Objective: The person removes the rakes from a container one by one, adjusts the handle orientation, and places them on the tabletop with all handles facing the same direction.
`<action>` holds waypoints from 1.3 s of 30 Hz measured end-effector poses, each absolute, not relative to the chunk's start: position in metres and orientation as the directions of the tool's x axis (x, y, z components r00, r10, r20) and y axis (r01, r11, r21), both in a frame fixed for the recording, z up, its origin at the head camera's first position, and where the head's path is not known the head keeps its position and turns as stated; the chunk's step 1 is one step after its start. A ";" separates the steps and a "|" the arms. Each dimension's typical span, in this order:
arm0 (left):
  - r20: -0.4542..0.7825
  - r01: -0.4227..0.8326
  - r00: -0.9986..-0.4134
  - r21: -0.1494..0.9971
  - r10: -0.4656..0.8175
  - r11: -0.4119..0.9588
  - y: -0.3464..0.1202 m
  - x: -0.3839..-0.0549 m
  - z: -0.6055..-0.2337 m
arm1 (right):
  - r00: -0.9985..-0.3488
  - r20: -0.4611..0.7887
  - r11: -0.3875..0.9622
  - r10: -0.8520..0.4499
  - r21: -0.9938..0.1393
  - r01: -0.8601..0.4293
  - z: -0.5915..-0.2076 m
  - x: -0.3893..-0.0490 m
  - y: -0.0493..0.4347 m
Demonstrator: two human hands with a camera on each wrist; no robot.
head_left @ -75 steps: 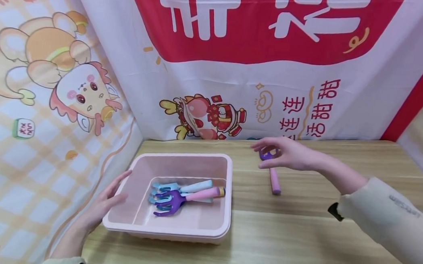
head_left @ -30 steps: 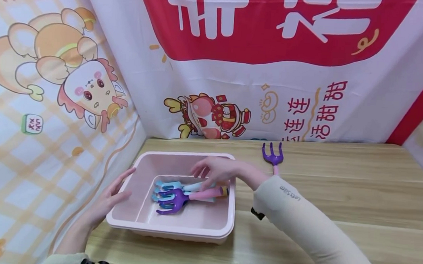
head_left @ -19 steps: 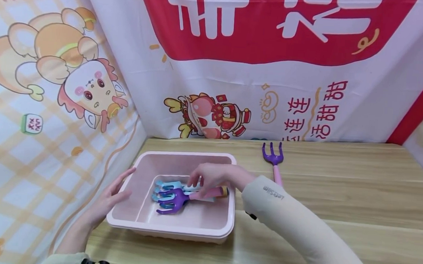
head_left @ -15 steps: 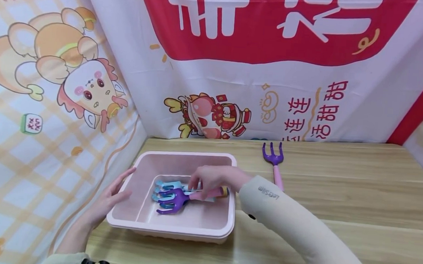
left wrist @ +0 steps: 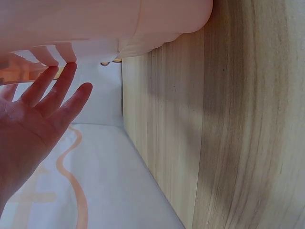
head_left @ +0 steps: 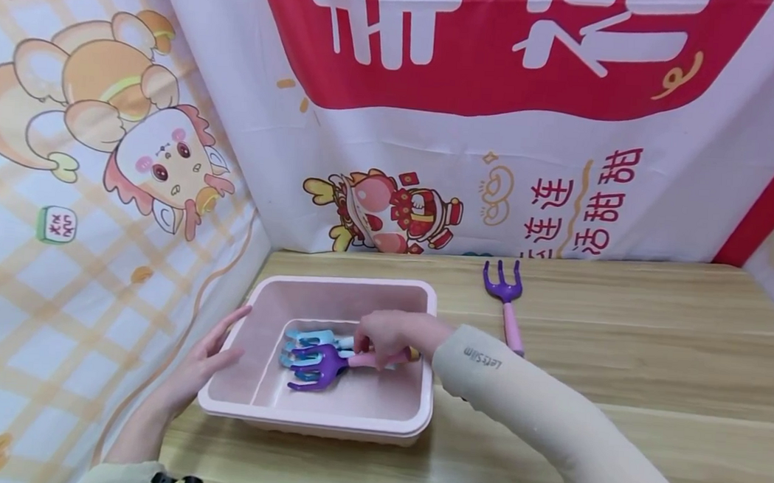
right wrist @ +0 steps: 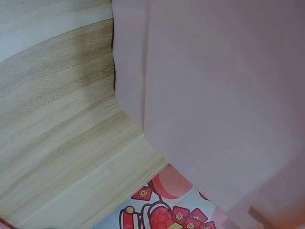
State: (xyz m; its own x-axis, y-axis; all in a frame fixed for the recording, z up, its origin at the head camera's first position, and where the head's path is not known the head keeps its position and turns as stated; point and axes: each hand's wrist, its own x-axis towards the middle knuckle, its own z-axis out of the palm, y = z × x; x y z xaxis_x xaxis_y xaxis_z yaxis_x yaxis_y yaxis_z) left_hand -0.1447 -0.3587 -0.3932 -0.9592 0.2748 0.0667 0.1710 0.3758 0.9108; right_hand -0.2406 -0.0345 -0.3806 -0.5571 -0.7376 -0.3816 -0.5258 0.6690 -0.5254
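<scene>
A pink plastic bin [head_left: 313, 416] stands on the table. Inside lie a purple three-tined hand fork [head_left: 319, 368] with a pink handle and light-blue hand forks [head_left: 314, 337], partly under it. My right hand [head_left: 391, 332] reaches over the bin's right side, its fingers curled at the purple fork's handle, which they seem to grip; the hand hides part of the handles. My left hand [head_left: 203, 363] has its fingers extended against the bin's left side. In the left wrist view, the left hand's fingertips [left wrist: 70, 67] touch the bin wall.
Another purple hand fork [head_left: 504, 287] with a pink handle lies on the wooden table [head_left: 621, 337], right of the bin; my right sleeve [head_left: 523, 405] passes close to its handle end. Printed cloth walls [head_left: 379, 145] rise behind and on the left.
My right hand has moved from above the fork on the table into the bin, lowering onto the handles, its fingers curling. My left hand stays at the bin's left side.
</scene>
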 end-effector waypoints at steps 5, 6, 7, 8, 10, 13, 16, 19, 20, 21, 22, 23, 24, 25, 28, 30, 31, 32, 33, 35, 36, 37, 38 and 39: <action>0.073 0.179 -0.958 0.908 0.278 0.379 -0.357 -0.144 -0.392 | -0.606 -0.360 0.699 -0.709 -0.472 -0.538 -0.382 -0.239 -0.034; 0.070 0.176 -0.959 0.908 0.275 0.380 -0.357 -0.143 -0.392 | -0.615 -0.352 0.702 -0.706 -0.468 -0.537 -0.382 -0.238 -0.034; 0.067 0.171 -0.960 0.909 0.273 0.381 -0.357 -0.143 -0.392 | -0.624 -0.346 0.705 -0.701 -0.467 -0.533 -0.382 -0.238 -0.033; 0.062 0.166 -0.961 0.909 0.270 0.382 -0.356 -0.142 -0.391 | -0.630 -0.340 0.706 -0.699 -0.467 -0.532 -0.382 -0.237 -0.033; 0.056 0.158 -0.963 0.909 0.263 0.385 -0.356 -0.140 -0.390 | -0.636 -0.328 0.704 -0.699 -0.469 -0.533 -0.381 -0.237 -0.033; 0.053 0.153 -0.965 0.909 0.256 0.389 -0.356 -0.139 -0.389 | -0.638 -0.311 0.698 -0.705 -0.466 -0.544 -0.380 -0.236 -0.032; 0.053 0.155 -0.965 0.908 0.258 0.390 -0.356 -0.139 -0.388 | -0.640 -0.308 0.699 -0.704 -0.464 -0.545 -0.378 -0.237 -0.031; 0.051 0.153 -0.965 0.907 0.258 0.392 -0.356 -0.139 -0.388 | -0.647 -0.317 0.708 -0.694 -0.467 -0.530 -0.375 -0.238 -0.030; 0.050 0.151 -0.965 0.908 0.257 0.391 -0.356 -0.139 -0.388 | -0.648 -0.320 0.710 -0.691 -0.469 -0.526 -0.374 -0.239 -0.030; 0.051 0.152 -0.965 0.909 0.258 0.389 -0.356 -0.140 -0.388 | -0.648 -0.320 0.709 -0.691 -0.470 -0.525 -0.373 -0.239 -0.029; 0.053 0.153 -0.965 0.909 0.259 0.387 -0.356 -0.140 -0.388 | -0.647 -0.319 0.708 -0.693 -0.471 -0.526 -0.371 -0.239 -0.029; 0.055 0.156 -0.964 0.910 0.260 0.385 -0.356 -0.140 -0.389 | -0.644 -0.315 0.704 -0.697 -0.472 -0.531 -0.370 -0.239 -0.028; 0.058 0.160 -0.963 0.910 0.263 0.383 -0.357 -0.140 -0.389 | -0.642 -0.311 0.700 -0.701 -0.475 -0.533 -0.369 -0.239 -0.028; 0.061 0.163 -0.962 0.910 0.266 0.380 -0.357 -0.141 -0.389 | -0.640 -0.304 0.693 -0.706 -0.483 -0.535 -0.367 -0.239 -0.027; 0.070 0.173 -0.960 0.909 0.271 0.380 -0.357 -0.141 -0.390 | -0.630 -0.276 0.667 -0.726 -0.505 -0.548 -0.361 -0.239 -0.025; 0.066 0.169 -0.961 0.911 0.270 0.377 -0.357 -0.141 -0.391 | -0.619 -0.257 0.644 -0.742 -0.528 -0.554 -0.355 -0.240 -0.023; 0.065 0.166 -0.961 0.912 0.268 0.375 -0.357 -0.141 -0.391 | -0.608 -0.247 0.630 -0.754 -0.535 -0.563 -0.351 -0.240 -0.023; 0.063 0.164 -0.962 0.913 0.267 0.374 -0.357 -0.140 -0.391 | -0.598 -0.237 0.616 -0.765 -0.541 -0.573 -0.348 -0.240 -0.022; 0.061 0.161 -0.962 0.915 0.267 0.371 -0.357 -0.140 -0.392 | -0.590 -0.233 0.605 -0.773 -0.548 -0.578 -0.345 -0.241 -0.022; 0.054 0.154 -0.963 0.915 0.265 0.372 -0.357 -0.139 -0.392 | -0.572 -0.229 0.586 -0.788 -0.563 -0.583 -0.337 -0.241 -0.020; 0.051 0.151 -0.964 0.914 0.262 0.377 -0.357 -0.139 -0.391 | -0.562 -0.227 0.578 -0.795 -0.567 -0.587 -0.334 -0.242 -0.018; 0.047 0.147 -0.965 0.913 0.260 0.382 -0.357 -0.140 -0.391 | -0.554 -0.224 0.570 -0.802 -0.565 -0.596 -0.330 -0.242 -0.017; 0.042 0.143 -0.965 0.911 0.257 0.386 -0.357 -0.140 -0.391 | -0.547 -0.223 0.564 -0.807 -0.566 -0.601 -0.326 -0.242 -0.015; 0.037 0.138 -0.966 0.910 0.255 0.390 -0.358 -0.140 -0.391 | -0.540 -0.224 0.560 -0.811 -0.566 -0.605 -0.322 -0.242 -0.013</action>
